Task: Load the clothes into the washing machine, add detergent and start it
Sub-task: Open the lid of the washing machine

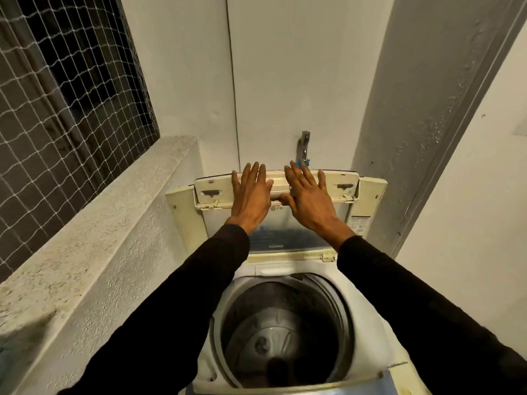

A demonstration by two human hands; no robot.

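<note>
Washing machine [285,280] lid [216,183] upright; left hand [251,192], right hand [306,195] flat against it, grip open; drum [285,332] bottom dim.

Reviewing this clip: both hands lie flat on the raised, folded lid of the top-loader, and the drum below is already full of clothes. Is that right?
Not quite. The head view shows the drum holding no clothes; its bare base is visible. The rest stands: the left hand and right hand lie flat, fingers straight, on the raised, folded lid.

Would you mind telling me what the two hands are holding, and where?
Nothing is gripped: the left hand and right hand rest flat, fingers straight, on the raised cream plastic washer lid.
</note>
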